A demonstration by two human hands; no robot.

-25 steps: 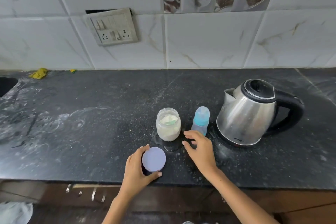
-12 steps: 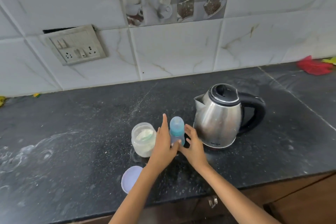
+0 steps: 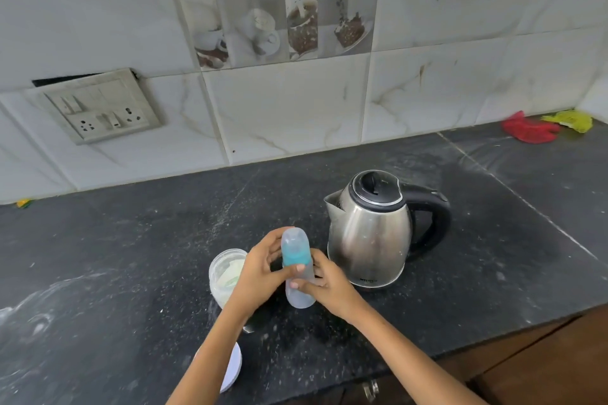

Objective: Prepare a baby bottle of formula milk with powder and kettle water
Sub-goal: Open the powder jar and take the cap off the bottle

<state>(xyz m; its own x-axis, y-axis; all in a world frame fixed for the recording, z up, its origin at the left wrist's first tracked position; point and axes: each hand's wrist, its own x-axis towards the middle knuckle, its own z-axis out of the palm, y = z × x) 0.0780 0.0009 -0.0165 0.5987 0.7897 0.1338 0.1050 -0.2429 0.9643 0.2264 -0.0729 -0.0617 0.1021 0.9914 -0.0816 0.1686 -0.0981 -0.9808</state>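
A small baby bottle [image 3: 297, 260] with a clear cap and a blue collar is lifted off the dark counter, slightly tilted. My left hand [image 3: 263, 270] wraps its upper part at the cap and collar. My right hand [image 3: 329, 286] grips its lower body. Left of it stands an open glass jar of white powder [image 3: 223, 273], partly hidden by my left wrist. The jar's pale lid [image 3: 234, 368] lies flat near the counter's front edge. A steel kettle with a black lid and handle [image 3: 375, 233] stands just right of the bottle.
The black stone counter [image 3: 131, 256] is dusted with white powder marks at the left. A socket panel [image 3: 98, 108] hangs on the tiled wall. Red and yellow cloths [image 3: 539, 125] lie at the far right back corner. A drawer handle [image 3: 370, 390] shows below the counter edge.
My left hand left the jar lid on the counter and went to the bottle. Both hands closed on the bottle and lifted it. The view shifted right and closer.
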